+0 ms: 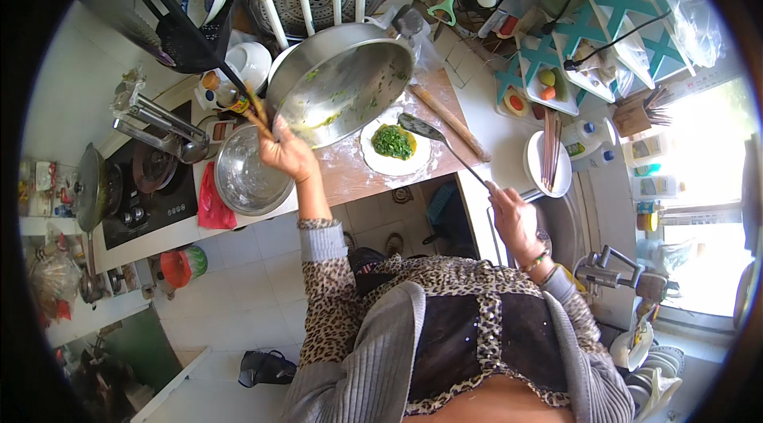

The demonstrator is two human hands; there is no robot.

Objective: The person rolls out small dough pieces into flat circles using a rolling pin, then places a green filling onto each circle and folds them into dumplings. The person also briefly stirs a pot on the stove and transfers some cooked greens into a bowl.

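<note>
My left hand (289,155) grips the near-left rim of a large steel basin (340,89), which is tilted towards me with bits of chopped greens and yellow liquid inside. Light wooden sticks (257,113) rise beside its fingers; whether it holds them too is unclear. Below the basin, a round of pale dough (398,165) lies flat on a floured wooden board (343,176), with a mound of chopped greens (393,143) in its middle. My right hand (514,220) holds a long-handled metal spoon (459,158), its bowl above the dough's upper right edge.
A wooden rolling pin (451,123) lies along the board's right side. Left of the board stands a floury steel bowl (253,170) beside a red cloth (214,199). A white bowl with chopsticks (545,164) is at right near the sink (560,226); a stove (149,184) is far left.
</note>
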